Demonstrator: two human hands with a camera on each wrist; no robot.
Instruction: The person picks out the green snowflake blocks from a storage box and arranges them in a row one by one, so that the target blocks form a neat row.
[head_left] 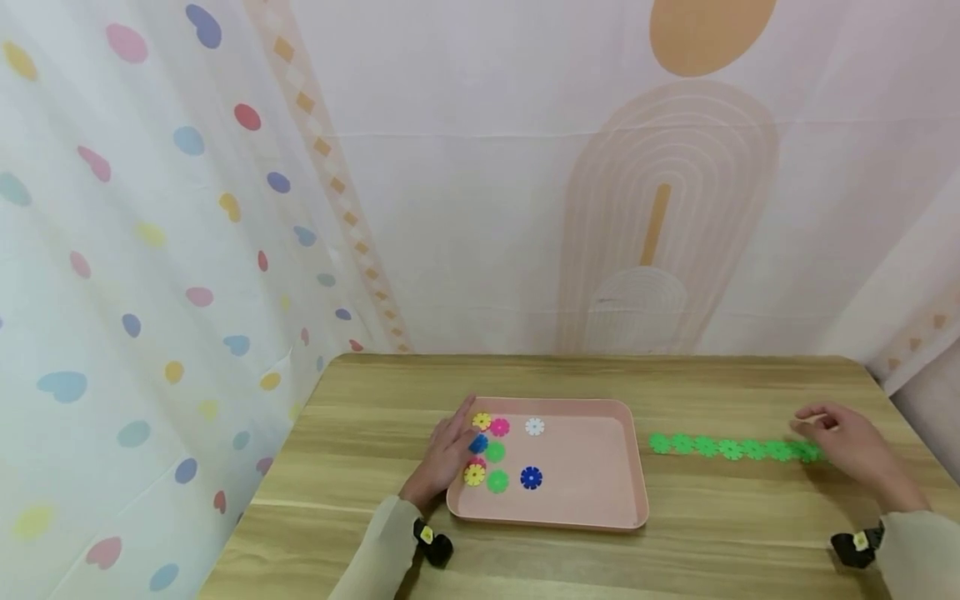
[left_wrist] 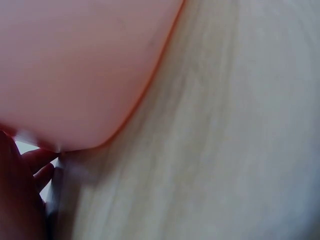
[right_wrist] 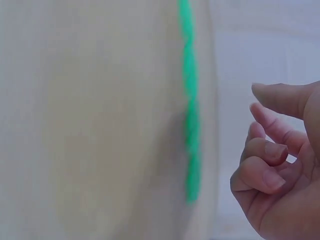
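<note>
A pink tray [head_left: 555,525] lies on the table with my left hand [head_left: 444,457] holding its left edge, the thumb side over the rim and the other fingers along the outside. In the left wrist view, the fingertips [left_wrist: 41,159] meet the tray's outer wall [left_wrist: 75,100]. Right of the tray, several green flower-shaped discs form a straight chain [head_left: 729,449] along the table. My right hand [head_left: 851,442] hovers over the chain's right end. Its fingers [right_wrist: 265,172] curl loosely in the right wrist view, holding nothing, apart from the green chain [right_wrist: 191,120].
Loose flower discs lie in the tray, mostly at its left: yellow [head_left: 474,475], pink [head_left: 500,427], green [head_left: 497,481], blue [head_left: 531,477] and white [head_left: 534,427]. The wooden table [head_left: 360,467] ends at a patterned curtain [head_left: 465,250] behind.
</note>
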